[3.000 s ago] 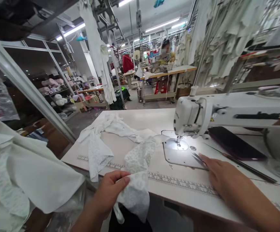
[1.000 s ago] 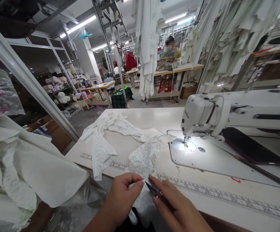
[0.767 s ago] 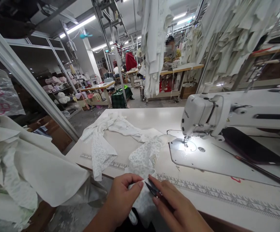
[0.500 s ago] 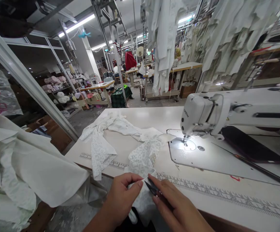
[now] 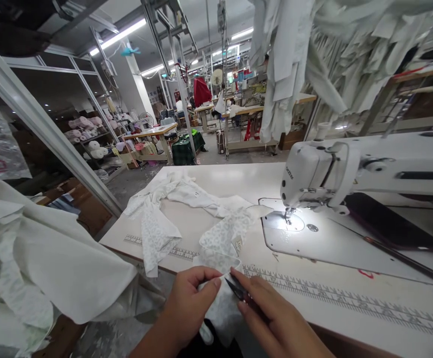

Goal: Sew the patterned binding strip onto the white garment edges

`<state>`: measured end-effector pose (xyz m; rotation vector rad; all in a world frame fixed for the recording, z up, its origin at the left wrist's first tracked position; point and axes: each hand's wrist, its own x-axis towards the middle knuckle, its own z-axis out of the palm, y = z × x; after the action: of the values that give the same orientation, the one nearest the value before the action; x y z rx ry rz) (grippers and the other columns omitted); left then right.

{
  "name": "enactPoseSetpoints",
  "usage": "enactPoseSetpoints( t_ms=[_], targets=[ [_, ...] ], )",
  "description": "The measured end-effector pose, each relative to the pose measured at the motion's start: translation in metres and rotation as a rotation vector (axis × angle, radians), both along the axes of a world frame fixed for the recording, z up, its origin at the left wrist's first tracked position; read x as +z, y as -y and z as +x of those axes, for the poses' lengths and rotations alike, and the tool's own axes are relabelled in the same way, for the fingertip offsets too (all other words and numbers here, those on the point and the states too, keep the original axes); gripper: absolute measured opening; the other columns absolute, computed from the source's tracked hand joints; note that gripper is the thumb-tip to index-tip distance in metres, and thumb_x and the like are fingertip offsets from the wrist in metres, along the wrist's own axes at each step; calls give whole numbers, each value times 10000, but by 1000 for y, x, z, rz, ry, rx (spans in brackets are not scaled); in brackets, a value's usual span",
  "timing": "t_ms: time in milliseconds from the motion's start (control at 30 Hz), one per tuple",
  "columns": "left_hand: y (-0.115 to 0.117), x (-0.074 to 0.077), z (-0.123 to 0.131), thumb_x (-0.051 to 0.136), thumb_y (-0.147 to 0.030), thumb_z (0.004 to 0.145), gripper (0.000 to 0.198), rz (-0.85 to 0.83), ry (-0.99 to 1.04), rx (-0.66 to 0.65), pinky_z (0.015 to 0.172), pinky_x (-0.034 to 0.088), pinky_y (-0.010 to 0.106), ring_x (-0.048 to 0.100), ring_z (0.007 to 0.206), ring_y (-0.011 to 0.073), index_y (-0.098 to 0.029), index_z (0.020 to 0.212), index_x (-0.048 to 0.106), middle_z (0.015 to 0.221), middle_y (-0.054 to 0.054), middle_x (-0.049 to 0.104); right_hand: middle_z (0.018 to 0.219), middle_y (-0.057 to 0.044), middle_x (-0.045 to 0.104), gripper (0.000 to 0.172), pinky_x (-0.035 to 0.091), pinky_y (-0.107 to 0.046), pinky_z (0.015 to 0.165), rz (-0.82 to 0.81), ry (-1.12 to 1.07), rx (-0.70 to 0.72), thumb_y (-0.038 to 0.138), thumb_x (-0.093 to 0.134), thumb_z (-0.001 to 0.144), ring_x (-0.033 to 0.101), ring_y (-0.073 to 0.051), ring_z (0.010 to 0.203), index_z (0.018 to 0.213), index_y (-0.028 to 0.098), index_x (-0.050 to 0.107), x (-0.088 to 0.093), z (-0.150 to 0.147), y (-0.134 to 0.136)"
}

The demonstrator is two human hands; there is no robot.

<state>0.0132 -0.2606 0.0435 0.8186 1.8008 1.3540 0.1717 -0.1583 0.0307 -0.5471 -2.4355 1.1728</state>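
A white garment piece with a pale leopard print [image 5: 222,238] spreads across the table and drops over its front edge. My left hand [image 5: 192,298] pinches the garment's edge band between thumb and fingers. Close beside it, my right hand [image 5: 267,311] wraps around dark thread snips [image 5: 238,289], their pointed blades lying just over the cloth. The right index fingertip rests at the same band. Most of the snips' handle is hidden in the palm.
A white sewing machine [image 5: 313,179] stands lit at right, with a dark phone-like slab [image 5: 391,223] beside it. A printed ruler [image 5: 313,293] runs along the table's front. Pale cloth [image 5: 70,263] is heaped at left. White garments [image 5: 283,69] hang beyond the table.
The white garments hanging beyond the table have shifted to the right. The snips' blades look slightly closer together; both hands stay almost in place at the band.
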Motion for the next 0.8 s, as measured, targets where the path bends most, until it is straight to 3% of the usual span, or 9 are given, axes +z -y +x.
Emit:
enactPoseSetpoints(
  t_ms=[233, 800],
  targets=[
    [0, 1, 0, 618, -342, 820, 269, 10, -7, -3, 705, 438, 260, 589, 776, 184, -133, 934, 743, 819, 46, 711, 1021, -83, 665, 416, 557, -300, 798, 22, -46, -21, 273, 452, 931, 647, -218, 983, 1335, 220, 539, 1, 0, 1],
    [-2, 6, 4, 630, -345, 821, 236, 21, -32, 15, 752, 451, 276, 609, 809, 206, -147, 863, 752, 826, 59, 721, 1008, -76, 608, 414, 513, -335, 887, -65, 2, -2, 255, 390, 966, 625, -189, 946, 1364, 202, 489, 8, 1, 3]
  ],
)
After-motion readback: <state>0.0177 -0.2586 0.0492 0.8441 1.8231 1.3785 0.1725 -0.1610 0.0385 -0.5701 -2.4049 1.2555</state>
